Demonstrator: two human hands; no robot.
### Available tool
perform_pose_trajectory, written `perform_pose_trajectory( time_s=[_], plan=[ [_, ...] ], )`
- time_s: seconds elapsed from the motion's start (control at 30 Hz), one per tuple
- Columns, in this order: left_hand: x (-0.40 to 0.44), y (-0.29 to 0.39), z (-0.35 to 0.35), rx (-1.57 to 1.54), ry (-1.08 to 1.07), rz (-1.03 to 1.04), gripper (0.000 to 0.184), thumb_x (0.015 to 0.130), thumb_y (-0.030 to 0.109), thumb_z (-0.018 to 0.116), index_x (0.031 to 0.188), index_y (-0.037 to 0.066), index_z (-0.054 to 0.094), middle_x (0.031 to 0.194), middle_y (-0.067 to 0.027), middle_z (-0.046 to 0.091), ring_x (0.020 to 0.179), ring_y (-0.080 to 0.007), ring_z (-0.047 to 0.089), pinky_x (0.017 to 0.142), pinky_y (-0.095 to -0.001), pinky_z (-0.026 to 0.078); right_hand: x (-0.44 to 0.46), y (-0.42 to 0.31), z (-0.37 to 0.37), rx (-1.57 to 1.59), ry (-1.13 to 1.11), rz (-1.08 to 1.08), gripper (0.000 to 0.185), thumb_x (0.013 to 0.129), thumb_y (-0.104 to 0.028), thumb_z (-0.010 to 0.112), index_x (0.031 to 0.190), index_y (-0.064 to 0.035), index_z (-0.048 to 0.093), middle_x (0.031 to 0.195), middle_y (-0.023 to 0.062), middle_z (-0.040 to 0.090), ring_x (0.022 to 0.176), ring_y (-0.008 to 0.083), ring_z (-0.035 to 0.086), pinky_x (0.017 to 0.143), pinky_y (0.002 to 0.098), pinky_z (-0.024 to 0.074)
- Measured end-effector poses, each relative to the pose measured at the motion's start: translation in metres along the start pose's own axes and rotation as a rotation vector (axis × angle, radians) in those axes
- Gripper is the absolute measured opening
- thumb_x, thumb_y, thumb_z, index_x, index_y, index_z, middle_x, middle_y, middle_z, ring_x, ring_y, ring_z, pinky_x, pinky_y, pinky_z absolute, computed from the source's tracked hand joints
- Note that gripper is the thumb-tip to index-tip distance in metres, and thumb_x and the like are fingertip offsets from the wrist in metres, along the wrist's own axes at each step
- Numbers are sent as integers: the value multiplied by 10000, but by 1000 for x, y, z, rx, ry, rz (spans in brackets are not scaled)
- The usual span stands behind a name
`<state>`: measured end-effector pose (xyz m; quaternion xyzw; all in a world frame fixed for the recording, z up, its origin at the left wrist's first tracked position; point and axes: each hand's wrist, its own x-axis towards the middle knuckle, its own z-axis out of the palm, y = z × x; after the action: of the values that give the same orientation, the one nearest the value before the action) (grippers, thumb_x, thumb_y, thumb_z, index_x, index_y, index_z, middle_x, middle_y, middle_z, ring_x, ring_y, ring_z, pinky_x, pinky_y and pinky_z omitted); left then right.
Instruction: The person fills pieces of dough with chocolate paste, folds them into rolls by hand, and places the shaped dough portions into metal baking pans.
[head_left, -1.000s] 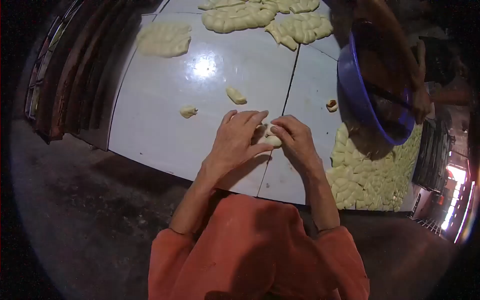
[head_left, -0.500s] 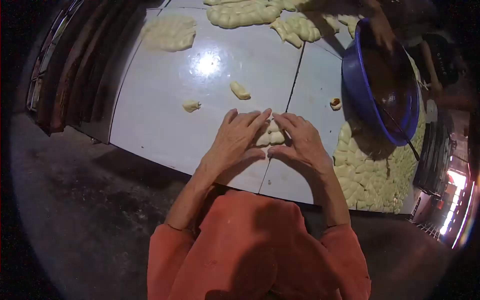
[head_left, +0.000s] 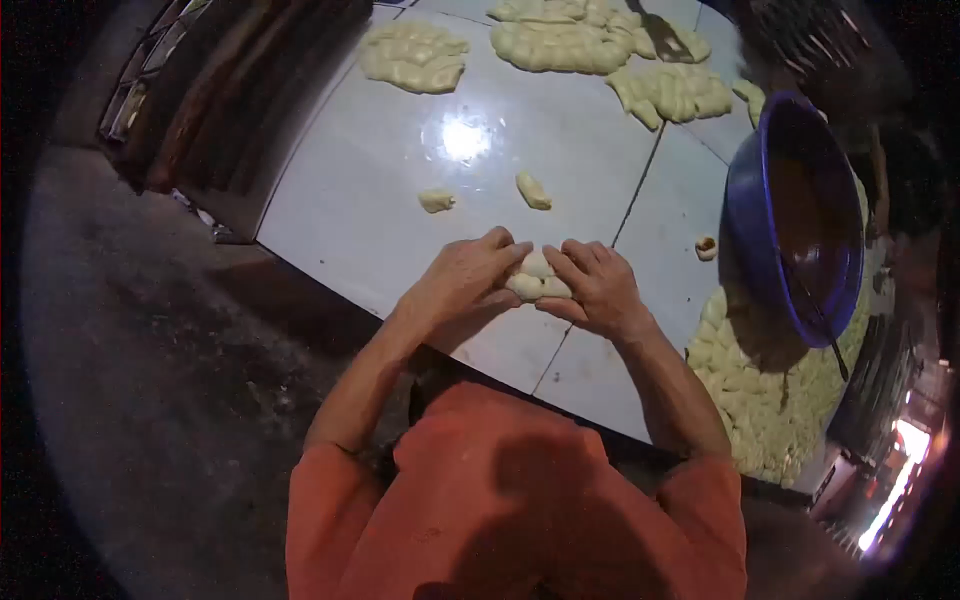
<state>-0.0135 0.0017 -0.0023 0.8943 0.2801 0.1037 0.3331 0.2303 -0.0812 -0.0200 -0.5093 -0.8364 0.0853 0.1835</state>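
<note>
A small lump of pale dough pieces [head_left: 537,280] lies on the white tabletop between my hands near the front edge. My left hand [head_left: 474,272] curls round its left side, and my right hand [head_left: 597,285] grips its right side with fingers bent over it. Parts of the lump are hidden under the fingers. Beyond them lie two loose dough bits, a small one [head_left: 436,200] to the left and a longer one [head_left: 533,191] closer to the middle.
Flattened dough slabs [head_left: 558,46] lie along the far side, another [head_left: 413,57] at far left. A blue basin [head_left: 745,200] with brown contents and a handled tool stands at right beside a wide dough sheet [head_left: 760,410]. A small brown-marked piece [head_left: 706,247] lies near the basin.
The view has shifted and tilted. My hands have closed in on the lump from both sides after being spread around it. The other person's arm has left the basin; a flat tool now shows over the far slabs.
</note>
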Motion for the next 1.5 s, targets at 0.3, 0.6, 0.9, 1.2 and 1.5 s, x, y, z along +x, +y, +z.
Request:
perform_pose_trajectory(
  time_s=[0.3,0.6,0.9,1.2,1.5],
  plan=[
    [1,27,-38,-269,-134,-192,292,807,242,679,986,11,670,967,-225,663,965,-420,637,844,-499,495,22,-49,-25,456,-12,336,254,768,-152,791,948,-36,655,870,109,664,738,239,678,647,357,544],
    [-63,-21,-195,6,-25,194,325,825,242,691,1067,65,566,964,-145,617,801,-362,652,701,-474,525,156,-108,-44,646,29,196,457,714,-282,887,1052,-50,683,1121,123,650,986,251,662,818,369,543],
    [-54,-77,-497,569,131,107,369,777,291,791,1078,118,668,996,-129,653,922,-351,663,784,-438,541,453,-159,-112,405,367,-59,390,763,-207,848,1070,-34,681,1022,129,692,935,222,673,815,346,525],
    [112,-248,-616,477,-14,-53,547,746,285,790,1232,75,652,984,-183,716,918,-329,690,797,-427,532,656,-74,-106,46,408,119,437,838,-435,727,1044,-51,700,972,191,695,926,353,674,798,436,516],
    [154,-334,-588,665,-75,-69,353,751,101,713,1097,170,730,1061,-142,731,1009,-355,686,884,-443,536,672,-26,-62,-179,78,82,333,879,-323,676,1148,-131,708,989,217,706,955,392,677,828,491,525]
  ],
)
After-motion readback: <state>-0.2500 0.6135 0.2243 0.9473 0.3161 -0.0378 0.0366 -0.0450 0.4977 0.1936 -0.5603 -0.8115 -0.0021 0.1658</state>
